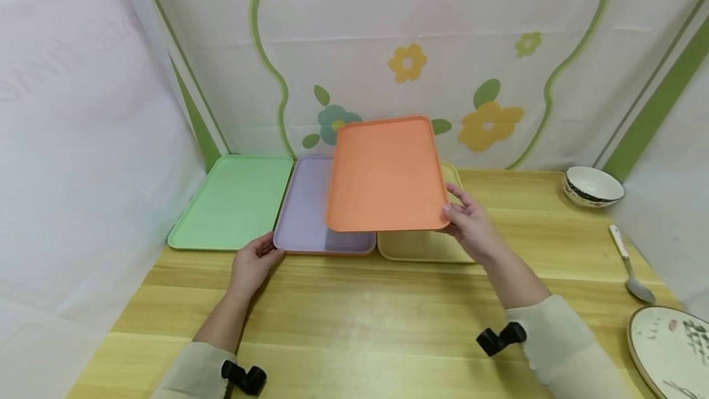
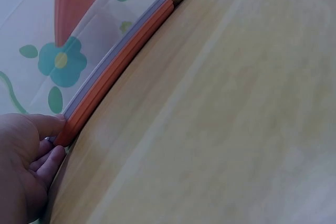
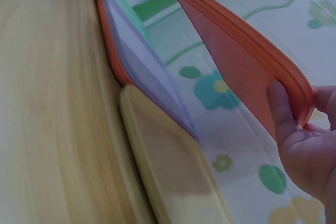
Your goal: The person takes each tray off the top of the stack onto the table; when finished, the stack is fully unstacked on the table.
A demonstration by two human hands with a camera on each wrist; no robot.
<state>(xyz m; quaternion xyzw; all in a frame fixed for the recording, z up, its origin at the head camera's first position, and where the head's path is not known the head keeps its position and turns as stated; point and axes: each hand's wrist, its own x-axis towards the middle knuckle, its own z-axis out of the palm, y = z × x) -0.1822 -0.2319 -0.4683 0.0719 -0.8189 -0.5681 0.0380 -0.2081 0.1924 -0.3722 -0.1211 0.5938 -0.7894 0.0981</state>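
Note:
My right hand (image 1: 471, 226) grips the right near corner of an orange tray (image 1: 388, 174), thumb over the rim. It holds this tray tilted in the air above a purple tray (image 1: 301, 202) and a yellow tray (image 1: 426, 246), hiding parts of both. At the purple tray's left near corner, my left hand (image 1: 253, 266) pinches the edge between thumb and fingers. The left wrist view shows a second orange tray (image 2: 114, 68) directly beneath the purple one, its edge showing. Left of these lies a green tray (image 1: 235, 202).
At the right of the wooden table (image 1: 354, 325) are a patterned bowl (image 1: 594, 185), a spoon (image 1: 628, 270) with a white handle, and a decorated plate (image 1: 672, 343). A flowered cloth (image 1: 360, 17) hangs behind the trays.

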